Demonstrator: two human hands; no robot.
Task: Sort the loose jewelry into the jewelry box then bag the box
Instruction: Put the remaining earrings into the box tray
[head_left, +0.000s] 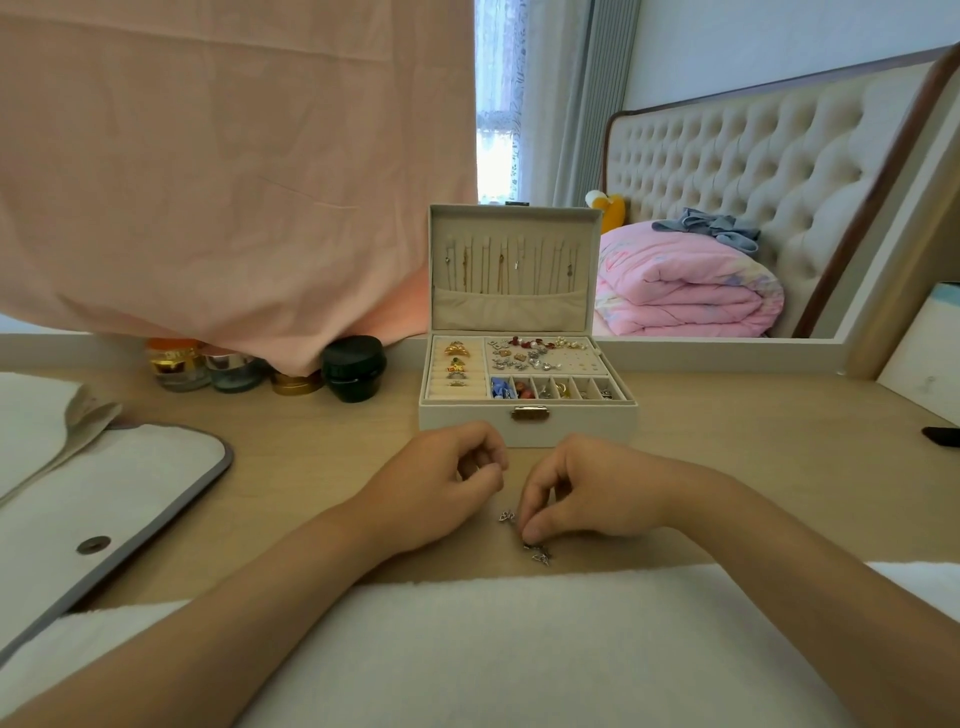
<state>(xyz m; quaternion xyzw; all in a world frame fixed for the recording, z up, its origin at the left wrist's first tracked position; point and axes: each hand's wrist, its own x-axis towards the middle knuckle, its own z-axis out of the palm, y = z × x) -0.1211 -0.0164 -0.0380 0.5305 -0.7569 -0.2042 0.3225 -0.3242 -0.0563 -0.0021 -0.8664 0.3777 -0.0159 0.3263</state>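
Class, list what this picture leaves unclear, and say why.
Head view:
- Left hand: curled fingers hide whether it holds anything.
- Silver pieces: tiny, partly under the right hand pinching them.
- Jars: tops hidden by pink cloth.
- Bag: cut off by left edge.

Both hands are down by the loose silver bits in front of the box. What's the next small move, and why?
Probably lift the silver piece that the right hand pinches against the table and carry it to the open jewelry box just ahead. The lid stands up, and the stud panel seems to have free holes. A second silver piece lies loose beside the fingers, so sorting isn't done.
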